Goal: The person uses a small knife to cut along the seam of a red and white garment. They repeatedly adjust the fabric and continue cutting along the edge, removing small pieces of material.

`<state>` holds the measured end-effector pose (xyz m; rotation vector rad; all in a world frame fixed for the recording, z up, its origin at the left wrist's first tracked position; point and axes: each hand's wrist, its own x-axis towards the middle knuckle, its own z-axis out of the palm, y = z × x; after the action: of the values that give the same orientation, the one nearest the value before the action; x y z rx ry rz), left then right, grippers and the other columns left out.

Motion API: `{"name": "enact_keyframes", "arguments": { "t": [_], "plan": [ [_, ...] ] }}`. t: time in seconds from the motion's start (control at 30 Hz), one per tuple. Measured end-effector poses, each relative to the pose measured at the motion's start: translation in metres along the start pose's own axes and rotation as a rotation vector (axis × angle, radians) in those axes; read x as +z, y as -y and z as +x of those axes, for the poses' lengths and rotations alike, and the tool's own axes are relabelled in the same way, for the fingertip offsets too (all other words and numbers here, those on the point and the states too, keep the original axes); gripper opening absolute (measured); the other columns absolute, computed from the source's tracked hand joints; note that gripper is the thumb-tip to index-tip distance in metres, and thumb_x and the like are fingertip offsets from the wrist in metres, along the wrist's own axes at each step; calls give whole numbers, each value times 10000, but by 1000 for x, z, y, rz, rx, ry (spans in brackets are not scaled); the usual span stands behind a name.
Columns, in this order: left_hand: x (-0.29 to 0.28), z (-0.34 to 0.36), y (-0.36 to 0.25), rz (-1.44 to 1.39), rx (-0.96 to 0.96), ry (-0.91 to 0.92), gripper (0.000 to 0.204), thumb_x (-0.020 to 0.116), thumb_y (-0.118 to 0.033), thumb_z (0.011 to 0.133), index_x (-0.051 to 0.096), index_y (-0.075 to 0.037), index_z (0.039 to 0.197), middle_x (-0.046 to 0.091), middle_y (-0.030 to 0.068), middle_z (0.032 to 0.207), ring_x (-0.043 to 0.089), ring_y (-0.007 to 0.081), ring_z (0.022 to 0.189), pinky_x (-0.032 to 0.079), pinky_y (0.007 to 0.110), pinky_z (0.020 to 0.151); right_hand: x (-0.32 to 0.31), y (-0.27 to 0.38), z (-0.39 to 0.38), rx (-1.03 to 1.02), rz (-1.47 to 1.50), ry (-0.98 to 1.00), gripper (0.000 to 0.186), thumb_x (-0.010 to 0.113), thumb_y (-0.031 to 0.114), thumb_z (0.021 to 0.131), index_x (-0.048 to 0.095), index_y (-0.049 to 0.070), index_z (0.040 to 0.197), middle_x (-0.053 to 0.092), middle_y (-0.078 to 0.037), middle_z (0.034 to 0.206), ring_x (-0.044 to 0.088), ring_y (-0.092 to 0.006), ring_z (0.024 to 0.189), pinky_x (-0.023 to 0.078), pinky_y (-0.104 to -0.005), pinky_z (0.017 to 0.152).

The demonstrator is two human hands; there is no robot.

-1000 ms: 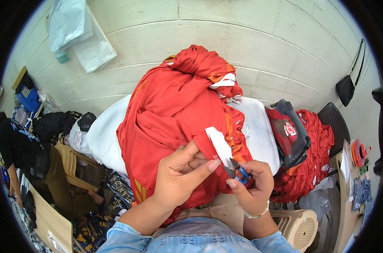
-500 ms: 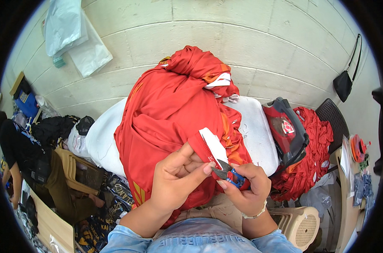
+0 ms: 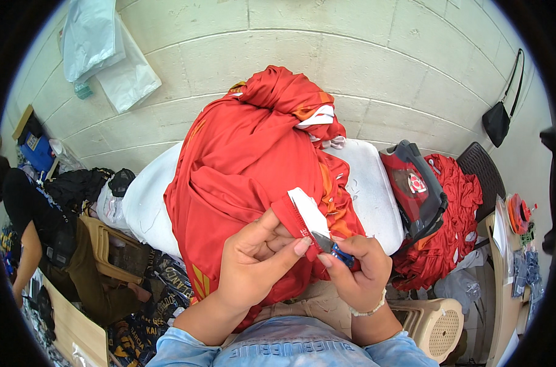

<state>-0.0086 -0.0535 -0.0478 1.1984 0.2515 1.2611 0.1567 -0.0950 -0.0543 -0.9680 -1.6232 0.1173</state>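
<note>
A large heap of shiny red fabric (image 3: pixel 235 165) with orange and white parts spreads over the white padded board in front of me. My left hand (image 3: pixel 247 266) pinches a folded red edge of it between thumb and fingers, with the white inner side (image 3: pixel 307 211) turned up. In my right hand (image 3: pixel 365 269) are small thread snips (image 3: pixel 343 255) with a blue handle. Their grey blades touch or lie just over the pinched edge, close to my left thumb tip. Whether a thread is between the blades is too small to see.
The white padded board (image 3: pixel 373 183) carries a red and grey iron (image 3: pixel 412 186) on its right. Beyond it lies more red fabric (image 3: pixel 458 214). A beige plastic stool (image 3: pixel 437 327) stands at my right. Someone sits on the left, arm (image 3: pixel 28 260) lowered, near a wooden table (image 3: pixel 76 324).
The snips' blades have come closer together and point more upward along the folded edge. My left hand stays nearly still. On the left, the other person's arm has shifted.
</note>
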Motion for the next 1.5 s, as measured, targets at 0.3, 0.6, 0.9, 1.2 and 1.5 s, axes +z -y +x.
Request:
{"name": "enact_keyframes", "arguments": {
  "t": [0.3,0.6,0.9,1.2,1.5],
  "plan": [
    [8,3,-1,5,-28,-81,568,537,91,873,287,79,1382,605,133,1133,594,152,1034,463,276,904,10,-5,-8,387,465,21,238,713,-11,759,521,14,897,566,-12,760,484,-41,635,367,-181,566],
    [0,8,0,-21,-23,-125,529,548,53,884,329,75,1365,619,130,1119,598,147,1019,458,282,906,7,-14,-15,309,422,12,270,736,36,746,529,3,917,576,-51,838,498,-61,675,396,-194,599],
    [2,7,-1,11,-42,-78,545,536,67,883,299,87,1374,608,148,1139,593,161,1044,465,286,912,0,-19,-10,25,129,9,392,829,75,665,567,-26,939,625,-124,755,598,-163,608,459,-253,539],
    [2,6,2,60,6,-23,554,516,80,886,267,103,1380,592,162,1160,599,183,1048,461,292,921,2,-14,-6,27,101,-5,369,835,86,658,577,-21,898,633,-123,748,605,-170,592,465,-262,521],
    [2,5,1,57,-26,-41,555,523,75,887,274,95,1382,615,139,1104,611,152,981,475,274,875,4,-14,-4,13,65,-14,334,813,86,691,574,-21,899,635,-122,736,609,-170,595,470,-257,535]
  ]
}}
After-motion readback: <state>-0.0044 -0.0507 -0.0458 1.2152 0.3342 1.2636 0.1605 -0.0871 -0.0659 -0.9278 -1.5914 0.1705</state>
